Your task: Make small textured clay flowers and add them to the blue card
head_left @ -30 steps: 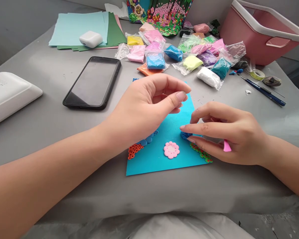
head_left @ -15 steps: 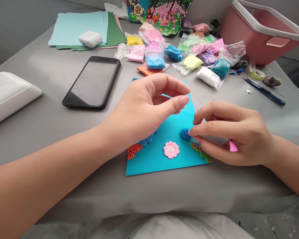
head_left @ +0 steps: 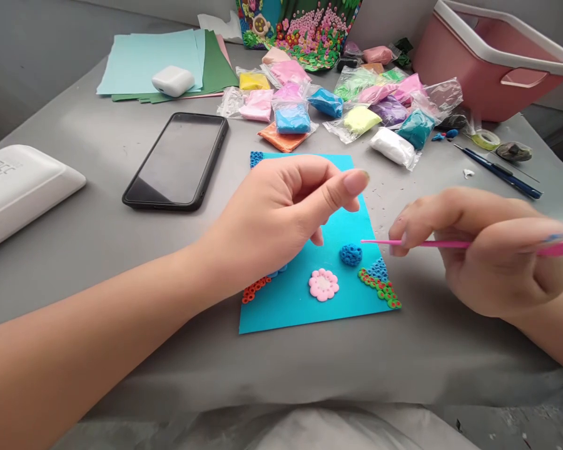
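On grey worktop (head_left: 178, 375): dotted blue clump (head_left: 351, 255) on turquoise card (head_left: 291, 314), near pink flower (head_left: 323, 285). Clamped on pink tool (head_left: 445, 244) with grip of right hand (head_left: 483, 272), tip just beside clump. Above card with left hand (head_left: 288, 212), unclear whether together. Apparently mid-detailing; calls for steady tip.

Bagged clay (head_left: 293, 120) and coloured paper sheets (head_left: 154, 53) mark a craft workspace.

I get soft, muted light, with a pale reflection on the phone (head_left: 176, 161) beyond the left hand (head_left: 288, 209); motion blur smears the right hand (head_left: 492, 265), fingertips especially.
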The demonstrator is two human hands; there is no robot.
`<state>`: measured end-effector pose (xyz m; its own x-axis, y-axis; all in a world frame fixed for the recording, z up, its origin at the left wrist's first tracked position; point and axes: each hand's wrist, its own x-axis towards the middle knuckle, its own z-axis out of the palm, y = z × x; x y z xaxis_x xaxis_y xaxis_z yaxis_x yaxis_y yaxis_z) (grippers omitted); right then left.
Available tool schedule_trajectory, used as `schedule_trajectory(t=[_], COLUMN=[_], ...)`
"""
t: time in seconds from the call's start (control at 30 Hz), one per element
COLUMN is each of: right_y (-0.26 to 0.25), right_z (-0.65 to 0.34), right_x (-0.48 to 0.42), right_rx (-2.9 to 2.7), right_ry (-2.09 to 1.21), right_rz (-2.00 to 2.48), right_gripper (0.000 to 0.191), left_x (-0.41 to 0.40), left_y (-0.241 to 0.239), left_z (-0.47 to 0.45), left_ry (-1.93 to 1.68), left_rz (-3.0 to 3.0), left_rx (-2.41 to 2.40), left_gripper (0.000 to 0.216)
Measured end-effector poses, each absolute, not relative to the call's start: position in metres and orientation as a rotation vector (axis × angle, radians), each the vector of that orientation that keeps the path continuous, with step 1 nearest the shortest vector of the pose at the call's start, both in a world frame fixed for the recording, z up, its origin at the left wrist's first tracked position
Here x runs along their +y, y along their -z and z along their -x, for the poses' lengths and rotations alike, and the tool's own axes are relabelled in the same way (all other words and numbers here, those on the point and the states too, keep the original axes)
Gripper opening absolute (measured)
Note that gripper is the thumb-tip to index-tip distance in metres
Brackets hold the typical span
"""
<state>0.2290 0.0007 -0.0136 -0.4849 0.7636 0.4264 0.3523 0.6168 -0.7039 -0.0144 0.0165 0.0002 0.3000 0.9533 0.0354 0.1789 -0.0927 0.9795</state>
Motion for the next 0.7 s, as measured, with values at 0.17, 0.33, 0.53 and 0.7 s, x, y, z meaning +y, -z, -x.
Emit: schedule_trajectory(t=[0.17, 0.33, 0.53, 0.7], right_y=[0.0118, 0.0114, 0.0084, 0.0088], right_z=[-0.2214, -0.2237, -0.2200, -0.2181], right_x=[0.0024, 0.0010, 0.0022, 0.0041], right_rx=[-2.163, -2.152, -2.207, -2.234], right_ry=[-0.726, -0.737, -0.763, -0.704], right_rz=[0.804, 0.822, 0.793, 0.784], right_gripper=[0.065, 0.065, 0.066, 0.063], left_x=[0.0194, 0.0188, 0.0176, 0.0164], left_y=[0.0052, 0.0090, 0.0076, 0.0094], left_z=[0.0172, 0.0161, 0.0128, 0.0099], left_ry=[-1.040, -1.158, -1.139, -1.118], left_rz=[-1.606, -1.587, -1.550, -1.395], left_rx=[1.052, 1.029, 0.965, 0.920], left_gripper=[0.029, 0.008, 0.008, 0.035])
